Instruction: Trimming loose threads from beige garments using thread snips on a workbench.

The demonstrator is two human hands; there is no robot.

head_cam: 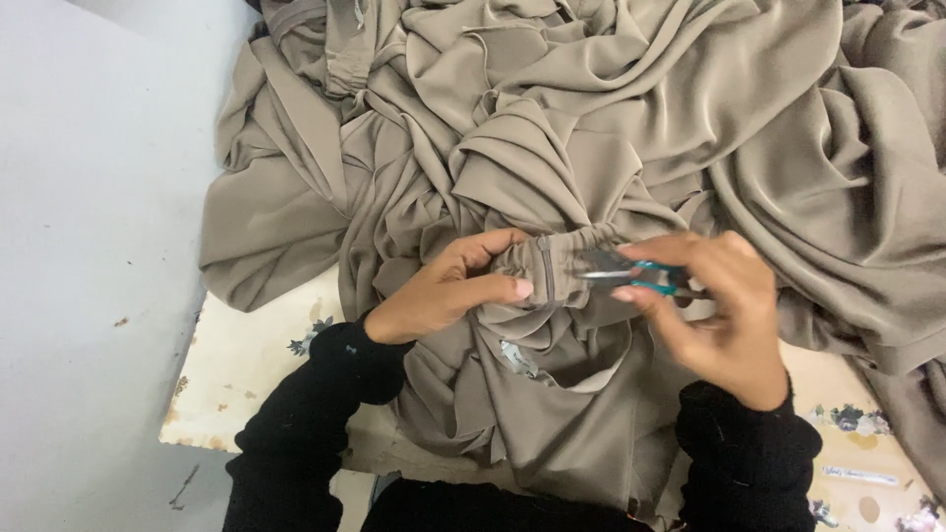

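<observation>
A large heap of taupe fabric (611, 118) covers the table. My left hand (448, 291) pinches a gathered, elasticated cuff (544, 266) of this fabric between thumb and fingers. My right hand (719, 305) grips a small pair of thread snips with teal handles (631, 273). Their metal blades point left and lie against the gathered cuff, close to my left thumb. Both my arms wear black sleeves.
The table (246, 374) has a cream top with a faded floral print and worn, rust-spotted edges. Grey floor (89, 246) lies to the left. More fabric hangs off the table's near edge towards me.
</observation>
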